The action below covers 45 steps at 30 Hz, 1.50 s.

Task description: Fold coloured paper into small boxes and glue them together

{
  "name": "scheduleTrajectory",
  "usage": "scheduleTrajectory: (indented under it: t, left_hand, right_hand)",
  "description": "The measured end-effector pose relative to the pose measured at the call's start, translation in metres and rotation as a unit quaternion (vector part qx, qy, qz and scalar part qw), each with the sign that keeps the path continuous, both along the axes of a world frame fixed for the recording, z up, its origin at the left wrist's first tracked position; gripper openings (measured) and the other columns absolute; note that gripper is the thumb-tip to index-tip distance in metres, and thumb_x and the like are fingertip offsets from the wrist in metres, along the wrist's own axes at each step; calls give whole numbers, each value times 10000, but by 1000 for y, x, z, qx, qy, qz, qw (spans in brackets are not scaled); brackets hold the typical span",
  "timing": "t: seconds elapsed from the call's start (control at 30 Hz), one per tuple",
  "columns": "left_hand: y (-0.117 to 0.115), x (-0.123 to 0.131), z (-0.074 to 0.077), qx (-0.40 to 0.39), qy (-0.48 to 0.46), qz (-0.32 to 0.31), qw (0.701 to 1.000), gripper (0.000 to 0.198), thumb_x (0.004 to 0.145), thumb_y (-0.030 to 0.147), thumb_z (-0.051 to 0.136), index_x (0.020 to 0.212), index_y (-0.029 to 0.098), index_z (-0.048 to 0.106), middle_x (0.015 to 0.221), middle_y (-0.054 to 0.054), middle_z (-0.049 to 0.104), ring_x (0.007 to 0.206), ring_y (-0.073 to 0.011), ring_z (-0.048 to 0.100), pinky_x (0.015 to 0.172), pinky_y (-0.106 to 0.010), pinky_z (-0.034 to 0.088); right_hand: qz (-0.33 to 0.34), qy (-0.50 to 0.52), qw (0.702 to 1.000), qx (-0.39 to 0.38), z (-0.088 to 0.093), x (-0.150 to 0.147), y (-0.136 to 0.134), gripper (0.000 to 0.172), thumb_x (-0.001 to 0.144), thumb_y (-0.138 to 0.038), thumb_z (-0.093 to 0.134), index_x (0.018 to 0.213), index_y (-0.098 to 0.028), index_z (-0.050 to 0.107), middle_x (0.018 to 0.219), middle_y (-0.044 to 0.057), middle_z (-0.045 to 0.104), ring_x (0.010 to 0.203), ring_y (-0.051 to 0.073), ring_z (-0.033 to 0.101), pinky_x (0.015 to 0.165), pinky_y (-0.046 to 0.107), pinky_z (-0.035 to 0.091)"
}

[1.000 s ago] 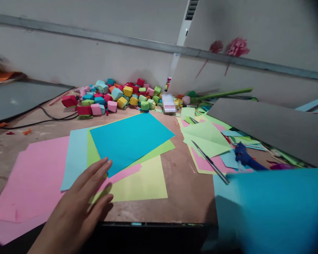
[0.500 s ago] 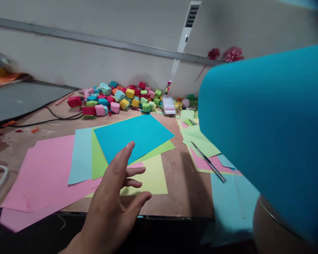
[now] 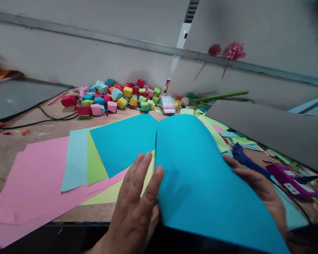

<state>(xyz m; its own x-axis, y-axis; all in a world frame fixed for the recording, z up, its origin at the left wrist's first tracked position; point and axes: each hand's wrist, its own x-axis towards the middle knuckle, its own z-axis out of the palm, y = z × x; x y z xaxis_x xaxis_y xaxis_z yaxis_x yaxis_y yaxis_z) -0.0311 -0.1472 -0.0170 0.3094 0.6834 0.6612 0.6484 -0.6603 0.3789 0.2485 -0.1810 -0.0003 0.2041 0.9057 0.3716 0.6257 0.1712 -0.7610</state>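
blue paper sheet [image 3: 201,183] curved between left hand [image 3: 137,204], right hand [image 3: 259,187]

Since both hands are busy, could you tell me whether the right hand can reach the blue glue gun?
Probably yes: the blue glue gun lies just past the fingertips of the right hand with nothing between, though that hand is occupied with the blue sheet.

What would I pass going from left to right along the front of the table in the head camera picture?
Pink paper → pale blue paper → green paper → left hand → bent blue sheet → right hand → purple tool.
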Motion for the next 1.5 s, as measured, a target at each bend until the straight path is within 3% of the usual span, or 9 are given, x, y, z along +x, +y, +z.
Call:
scheduleTrajectory:
  t: [0.13,0.3,0.53,0.63,0.77,0.87,1.0,1.2,1.5]
  left_hand:
    - [6,-11,2,7,10,-15,1000,610,886,58,443,1452,277,380,1581,-79,294,1449,-320,265,1134,-579,319]
    - [-3,-35,-4,-5,-3,-58,998,327,993,264,349,1159,296,629,1230,-23,683,1243,-246,559,1090,-487,402]
    - [-18,-53,-8,-209,-30,40,977,322,938,532,436,1058,350,673,972,35,770,831,-182,735,722,-232,579]
    - [-13,-55,-6,-232,2,74,970,279,920,494,491,1078,341,664,872,44,776,693,-176,738,563,-202,565]
    - [-6,-50,-2,-245,21,167,955,433,845,532,594,1195,276,596,870,-12,774,569,-201,715,441,-236,538]
    - [-3,-43,-1,-283,-37,211,935,574,828,573,590,1308,266,513,876,-40,761,693,-234,740,498,-264,578]
    - [-1,-42,-4,-302,-141,158,930,728,846,482,599,1476,304,280,922,-14,714,806,-189,727,660,-265,615]
    - [6,-47,-2,-210,-19,110,971,195,871,410,595,1029,320,665,969,3,723,865,-182,715,683,-246,598]
    - [10,-46,-2,-165,59,98,980,265,914,387,507,1036,270,711,1070,-72,668,935,-205,700,677,-281,597]
  right_hand:
    - [5,192,980,-41,1,-19,12,147,779,-359,730,925,-356,722,1208,28,689,1163,332,614,776,395,626]
    - [68,35,996,-41,-15,-5,-1,226,823,-304,681,1034,-351,746,1130,24,725,1076,259,669,870,339,580]
    - [215,-135,967,14,-13,-4,13,173,864,-220,609,984,-275,721,998,21,746,922,198,680,852,313,542]
    - [153,-96,981,-66,-8,-18,14,172,911,-292,544,850,-224,690,736,5,711,675,156,679,619,220,549]
    - [27,-84,991,-99,-15,-36,13,233,907,-355,539,1049,-201,643,685,-16,697,573,143,667,505,199,515]
    - [-29,-169,984,-49,-24,-46,13,227,913,-340,518,1033,-195,645,745,8,712,593,146,680,505,208,503]
    - [-69,-268,961,28,-30,-53,15,263,940,-280,460,1093,-145,624,857,74,725,695,169,710,560,228,512]
    - [-23,-302,950,71,-34,-52,14,294,955,-194,471,1217,-148,595,1003,84,706,852,159,693,733,236,495]
    - [-24,-321,943,82,-41,-53,10,233,944,-152,502,1063,-125,701,868,63,644,784,149,637,669,239,436]
